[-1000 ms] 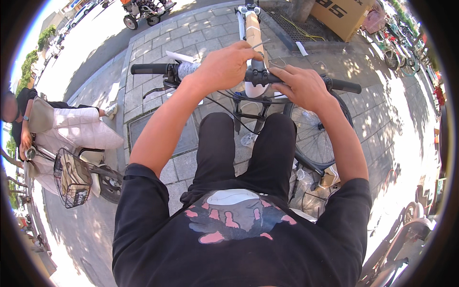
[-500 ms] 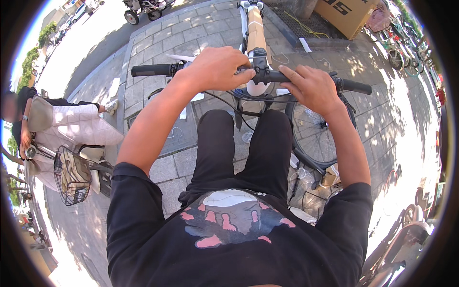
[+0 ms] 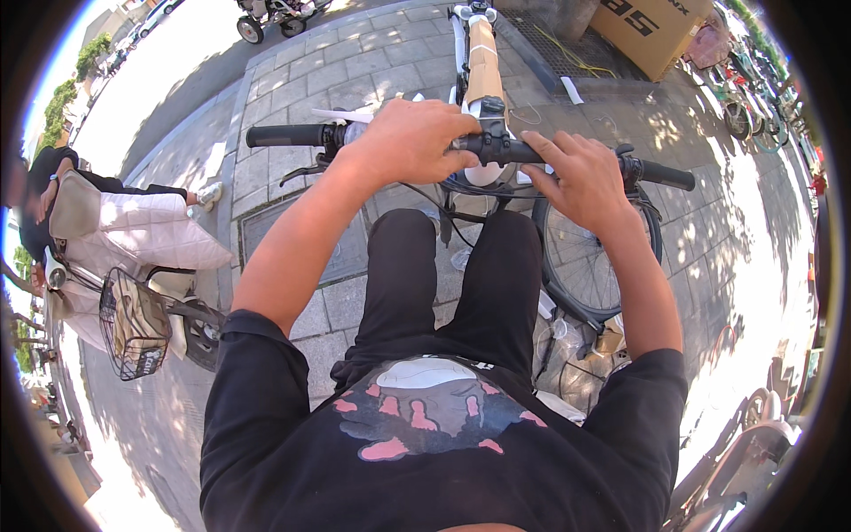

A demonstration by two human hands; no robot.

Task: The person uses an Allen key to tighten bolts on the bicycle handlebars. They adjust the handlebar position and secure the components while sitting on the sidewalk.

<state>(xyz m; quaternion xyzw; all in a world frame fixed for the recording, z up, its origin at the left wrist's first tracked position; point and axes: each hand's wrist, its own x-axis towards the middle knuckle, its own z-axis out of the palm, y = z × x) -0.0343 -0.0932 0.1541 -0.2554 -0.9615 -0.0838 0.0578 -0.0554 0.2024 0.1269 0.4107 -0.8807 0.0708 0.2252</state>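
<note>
A black bicycle handlebar [image 3: 521, 152] lies across in front of me, held at its middle by a dark stem clamp [image 3: 493, 124]. Left of the clamp, my left hand [image 3: 415, 144] is closed round the bar, thumb and fingers meeting it close to the stem. On the other side, my right hand [image 3: 581, 177] grips the bar with its fingers over the top. Both rubber grips, the left grip [image 3: 285, 136] and the right grip [image 3: 667, 175], stick out beyond my hands. A brake lever [image 3: 304, 171] hangs below the left one. The frame tube [image 3: 484, 71] beyond the stem is wrapped in brown cardboard.
A loose wheel [image 3: 596, 266] stands below my right hand, beside my knee. Plastic and packing scraps [image 3: 567, 341] lie near it. At the left a person sits by a scooter with a wire basket [image 3: 135, 324]. A large cardboard box [image 3: 651, 35] stands at the far right.
The handlebar and both hands sit slightly lower and further right in view. More of the left brake lever shows, and less of the cables under the bar. Both hands still hold the bar.
</note>
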